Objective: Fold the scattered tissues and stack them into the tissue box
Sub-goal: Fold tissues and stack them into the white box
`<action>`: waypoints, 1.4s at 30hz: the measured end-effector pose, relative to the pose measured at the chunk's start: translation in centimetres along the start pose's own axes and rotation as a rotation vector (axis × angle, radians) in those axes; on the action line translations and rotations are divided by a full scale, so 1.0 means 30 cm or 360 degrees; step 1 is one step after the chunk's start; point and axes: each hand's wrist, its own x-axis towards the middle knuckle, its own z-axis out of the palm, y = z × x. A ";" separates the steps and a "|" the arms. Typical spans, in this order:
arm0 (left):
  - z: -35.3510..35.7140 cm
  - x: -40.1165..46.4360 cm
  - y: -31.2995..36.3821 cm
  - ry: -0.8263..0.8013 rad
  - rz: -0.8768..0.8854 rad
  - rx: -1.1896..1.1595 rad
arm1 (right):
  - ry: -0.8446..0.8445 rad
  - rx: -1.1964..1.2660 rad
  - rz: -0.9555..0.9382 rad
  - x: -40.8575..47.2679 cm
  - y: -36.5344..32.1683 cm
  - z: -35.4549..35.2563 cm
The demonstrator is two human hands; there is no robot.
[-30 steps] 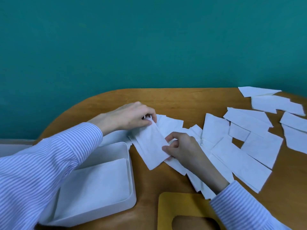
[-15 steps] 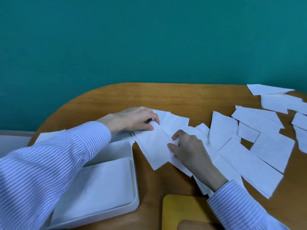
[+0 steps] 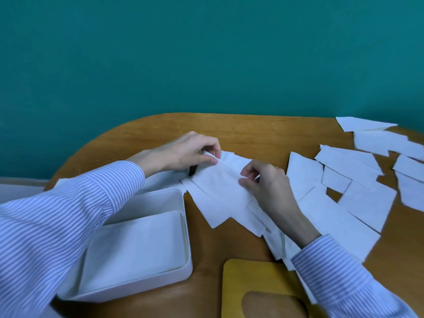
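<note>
A white tissue (image 3: pixel 218 191) lies across the middle of the wooden table (image 3: pixel 241 134), on top of other tissues. My left hand (image 3: pixel 190 152) pinches its far left corner between thumb and fingers. My right hand (image 3: pixel 263 182) pinches its right edge, fingers curled over the paper. The white tissue box (image 3: pixel 187 237) stands open at the front left, with folded tissues (image 3: pixel 135 244) lying flat inside. Several loose tissues (image 3: pixel 348 164) are scattered over the right half of the table.
A yellow lid (image 3: pixel 252 278) with an oval opening lies at the front edge, below my right forearm. A teal wall stands behind the table. A pale ledge (image 3: pixel 20 187) shows at the far left.
Both hands have lifted the tissue's far edge slightly. My right hand has shifted from lying on the tissue to pinching its right edge. The camera has tilted a little.
</note>
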 end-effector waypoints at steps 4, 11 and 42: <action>-0.064 -0.059 0.072 0.0175 0.0086 0.0029 | 0.0121 0.0116 -0.0070 -0.004 -0.039 -0.100; -0.174 -0.262 0.201 0.0584 0.0085 -0.0062 | 0.0195 0.0147 -0.0321 -0.042 -0.166 -0.244; 0.036 -0.867 0.088 0.0720 -0.0483 0.0343 | -0.0382 -0.0254 -0.1093 -0.184 -0.369 0.131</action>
